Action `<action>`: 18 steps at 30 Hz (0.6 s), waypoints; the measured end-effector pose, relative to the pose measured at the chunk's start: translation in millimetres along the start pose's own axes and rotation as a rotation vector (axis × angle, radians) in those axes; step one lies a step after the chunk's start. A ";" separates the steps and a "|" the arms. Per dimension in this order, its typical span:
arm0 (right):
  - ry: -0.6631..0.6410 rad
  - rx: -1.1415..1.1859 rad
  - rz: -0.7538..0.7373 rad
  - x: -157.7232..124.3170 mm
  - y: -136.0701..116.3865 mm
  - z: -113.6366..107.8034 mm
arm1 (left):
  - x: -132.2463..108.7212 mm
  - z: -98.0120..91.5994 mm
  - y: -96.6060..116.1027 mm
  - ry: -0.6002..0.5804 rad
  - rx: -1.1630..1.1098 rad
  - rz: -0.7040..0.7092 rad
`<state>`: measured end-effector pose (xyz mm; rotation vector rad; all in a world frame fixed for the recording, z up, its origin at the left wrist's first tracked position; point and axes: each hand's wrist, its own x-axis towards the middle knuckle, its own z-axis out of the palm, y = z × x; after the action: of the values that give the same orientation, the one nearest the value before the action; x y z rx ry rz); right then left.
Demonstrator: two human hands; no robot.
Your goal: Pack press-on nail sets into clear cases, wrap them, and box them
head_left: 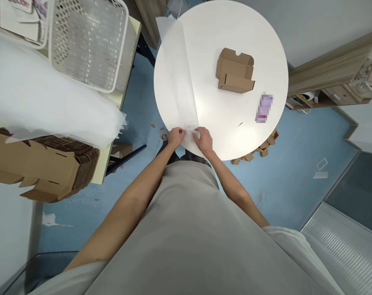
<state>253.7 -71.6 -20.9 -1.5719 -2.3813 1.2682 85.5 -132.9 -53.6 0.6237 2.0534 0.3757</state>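
A long strip of translucent white wrapping sheet runs across the left side of the round white table, its far end hanging past the edge. At the strip's near end my left hand pinches it from the left. Opposite, my right hand has thumb and fingers closed on the same end. Something small and clear seems to lie between the fingertips; I cannot make out what. Farther off on the table stands an open brown cardboard box, with a blurred purple packet to its right.
On the left side table, a white basket holds clear plastic pieces, beside a pile of white sheets and a stack of flattened cardboard boxes. Folded brown boxes lie below the round table's right edge. A wooden shelf stands right.
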 end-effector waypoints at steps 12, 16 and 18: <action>0.047 0.365 0.424 47.1 13.6 12.3 | -1.1 -1.6 2.5 -0.033 -0.050 -0.031; 0.033 0.671 0.505 38.8 15.0 5.4 | -3.3 -6.4 1.1 0.064 -0.145 -0.059; 0.029 0.748 0.498 31.9 15.6 1.9 | -3.1 -8.3 1.1 0.056 -0.238 -0.094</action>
<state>249.0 -45.5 -44.6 -1.8860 -1.2356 1.8784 80.1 -133.9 -46.5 0.3749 2.0434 0.5781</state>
